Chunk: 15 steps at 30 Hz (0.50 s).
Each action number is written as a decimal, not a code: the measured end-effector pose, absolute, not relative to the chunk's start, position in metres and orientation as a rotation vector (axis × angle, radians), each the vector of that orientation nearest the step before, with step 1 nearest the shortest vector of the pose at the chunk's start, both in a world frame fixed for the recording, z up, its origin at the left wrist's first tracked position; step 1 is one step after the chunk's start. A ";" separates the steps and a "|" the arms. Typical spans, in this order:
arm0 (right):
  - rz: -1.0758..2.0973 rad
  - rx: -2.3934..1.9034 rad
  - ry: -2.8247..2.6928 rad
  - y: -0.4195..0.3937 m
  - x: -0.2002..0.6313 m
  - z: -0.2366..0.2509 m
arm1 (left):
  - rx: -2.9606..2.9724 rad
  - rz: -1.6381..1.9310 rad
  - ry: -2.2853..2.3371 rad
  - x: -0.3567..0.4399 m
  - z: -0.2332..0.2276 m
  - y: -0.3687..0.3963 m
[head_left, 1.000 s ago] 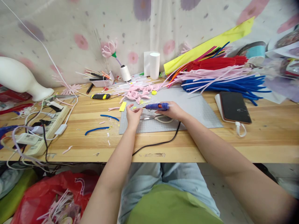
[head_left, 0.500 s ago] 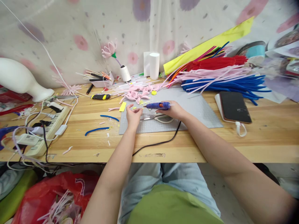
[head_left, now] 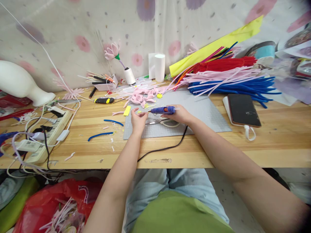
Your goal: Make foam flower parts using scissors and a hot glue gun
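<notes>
In my right hand is a blue hot glue gun, held sideways with its nozzle pointing left. The nozzle tip is right by the fingertips of my left hand. Thumb and fingers of that hand are pinched together; a tiny yellow bit shows there, too small to name. Below the glue gun, scissors with pale handles lie on the grey cutting mat. Pink pipe-cleaner petals are heaped just beyond my hands, beside a small yellow coil. A yellow piece lies left of my left hand.
Blue pipe-cleaner pieces and a utility knife lie to the left, near a power strip. Bundles of pipe cleaners and a phone are at right. A pink flower stands behind. The gun's black cord crosses the table front.
The whole view has shifted very slightly. The glue gun's nozzle stays at my left fingertips, and both hands keep nearly the same pose.
</notes>
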State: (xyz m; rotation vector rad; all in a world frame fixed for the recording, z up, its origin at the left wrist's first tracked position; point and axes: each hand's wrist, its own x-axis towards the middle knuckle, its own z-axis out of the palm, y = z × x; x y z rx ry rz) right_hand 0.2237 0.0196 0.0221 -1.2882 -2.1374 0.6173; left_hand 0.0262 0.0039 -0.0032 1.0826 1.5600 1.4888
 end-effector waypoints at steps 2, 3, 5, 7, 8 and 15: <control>0.615 -1.287 -2.134 0.020 0.224 0.021 | 1.086 1.484 1.569 0.026 -0.003 0.004; 0.611 -1.287 -2.133 0.020 0.224 0.021 | 1.086 1.483 1.570 0.026 -0.003 0.003; 0.601 -1.293 -2.128 0.021 0.225 0.019 | 1.089 1.485 1.566 0.027 -0.002 0.003; 0.594 -1.299 -2.123 0.022 0.225 0.018 | 1.090 1.484 1.569 0.027 -0.001 0.002; 0.593 -1.301 -2.121 0.023 0.226 0.018 | 1.091 1.483 1.574 0.027 0.000 0.002; 0.606 -1.300 -2.113 0.022 0.225 0.020 | 1.095 1.483 1.577 0.027 -0.002 0.003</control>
